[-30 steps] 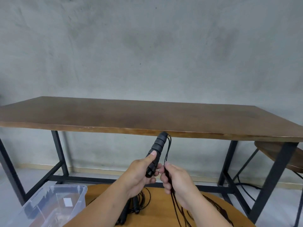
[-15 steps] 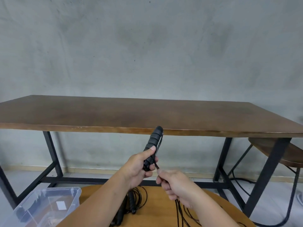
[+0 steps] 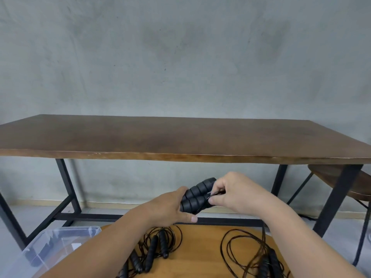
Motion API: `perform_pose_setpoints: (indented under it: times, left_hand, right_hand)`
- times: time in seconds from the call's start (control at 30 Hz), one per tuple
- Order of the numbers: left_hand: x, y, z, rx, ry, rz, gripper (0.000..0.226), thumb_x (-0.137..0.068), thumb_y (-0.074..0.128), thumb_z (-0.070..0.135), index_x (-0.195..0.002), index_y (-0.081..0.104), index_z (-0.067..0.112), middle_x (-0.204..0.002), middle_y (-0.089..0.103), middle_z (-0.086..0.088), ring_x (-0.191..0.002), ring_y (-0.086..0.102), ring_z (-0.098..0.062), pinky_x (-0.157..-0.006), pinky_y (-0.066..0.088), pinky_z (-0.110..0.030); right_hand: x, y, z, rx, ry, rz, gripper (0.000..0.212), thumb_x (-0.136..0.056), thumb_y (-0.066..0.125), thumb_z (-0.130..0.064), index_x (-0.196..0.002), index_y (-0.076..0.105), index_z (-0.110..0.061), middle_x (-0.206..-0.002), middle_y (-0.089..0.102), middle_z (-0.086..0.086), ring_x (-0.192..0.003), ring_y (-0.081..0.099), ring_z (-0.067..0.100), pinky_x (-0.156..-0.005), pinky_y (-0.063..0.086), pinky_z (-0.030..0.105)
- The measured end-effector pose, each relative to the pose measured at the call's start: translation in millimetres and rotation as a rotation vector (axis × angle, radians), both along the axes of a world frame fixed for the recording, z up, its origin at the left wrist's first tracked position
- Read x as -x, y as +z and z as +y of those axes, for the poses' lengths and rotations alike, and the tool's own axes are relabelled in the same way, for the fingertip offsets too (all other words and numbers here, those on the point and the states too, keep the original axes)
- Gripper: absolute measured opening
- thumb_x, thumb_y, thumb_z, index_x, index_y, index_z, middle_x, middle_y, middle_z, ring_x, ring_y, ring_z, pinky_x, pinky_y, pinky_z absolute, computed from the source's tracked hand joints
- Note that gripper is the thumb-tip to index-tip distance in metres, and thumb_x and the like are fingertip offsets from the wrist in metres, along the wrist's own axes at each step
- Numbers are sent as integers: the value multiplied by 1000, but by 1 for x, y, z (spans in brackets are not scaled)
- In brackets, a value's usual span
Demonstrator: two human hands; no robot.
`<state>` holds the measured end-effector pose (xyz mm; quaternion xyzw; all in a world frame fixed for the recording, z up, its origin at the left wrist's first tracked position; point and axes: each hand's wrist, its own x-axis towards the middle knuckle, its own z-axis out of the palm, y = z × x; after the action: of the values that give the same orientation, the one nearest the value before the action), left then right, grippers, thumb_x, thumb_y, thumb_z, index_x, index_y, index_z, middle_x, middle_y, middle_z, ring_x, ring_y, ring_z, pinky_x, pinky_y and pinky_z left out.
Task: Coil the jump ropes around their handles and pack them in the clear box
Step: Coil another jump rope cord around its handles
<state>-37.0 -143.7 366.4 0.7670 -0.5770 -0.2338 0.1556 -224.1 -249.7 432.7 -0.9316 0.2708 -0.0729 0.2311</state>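
Left hand (image 3: 170,206) grips two black ribbed handles (image 3: 197,194) side by side, thumb underneath. Right hand (image 3: 234,194) pinches thin black rope (image 3: 215,193) at handles. Both hands raised above round desk (image 3: 202,245).

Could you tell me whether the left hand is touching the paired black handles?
Touching: the head view shows the left hand wrapped around the lower end of the paired handles.
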Motion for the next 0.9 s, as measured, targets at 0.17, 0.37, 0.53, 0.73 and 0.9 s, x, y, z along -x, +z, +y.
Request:
perform_pose_setpoints:
  times: [0.17, 0.37, 0.53, 0.73, 0.9]
  left_hand:
    - [20, 15, 4, -50, -74, -272, 67, -80, 71, 58, -126, 40, 21, -101, 60, 0, -93, 57, -20, -83, 50, -37]
    - [34, 31, 19, 28, -138, -195, 50, -76, 79, 46, -110, 47, 26, -87, 54, 10, -78, 54, -12, -69, 45, -29]
    - [41, 45, 31, 148, -130, -67, 33, -73, 77, 32, -84, 46, 29, -71, 52, 10, -60, 49, -7, -56, 40, -23]
    - [39, 53, 35, 256, -81, 31, 30, -72, 77, 28, -87, 51, 26, -73, 53, 12, -61, 49, -3, -56, 38, -15]
    - [35, 53, 30, 371, 73, 100, 28, -71, 75, 22, -88, 54, 25, -73, 52, 11, -59, 47, -3, -52, 36, -12]
  right_hand:
    - [-18, 23, 4, 156, 202, 100, 15, -82, 77, -37, -90, 78, -23, -84, 70, -11, -80, 63, 7, -73, 57, 30]
    - [-32, 39, -19, -36, 321, 74, 21, -71, 86, -41, -82, 79, -24, -80, 73, -13, -78, 65, 2, -78, 55, 30]
    - [-36, 22, -37, -384, 298, -50, 16, -71, 86, -35, -74, 76, -23, -65, 64, -13, -62, 49, 8, -58, 37, 21]
    - [-44, -16, -41, -662, 214, -199, 20, -77, 80, -36, -78, 69, -19, -75, 68, -1, -65, 64, 9, -61, 51, 25]
    - [-50, -61, -18, -1172, 11, -592, 22, -96, 50, 3, -81, 60, -10, -73, 54, 9, -64, 46, 17, -58, 35, 29]
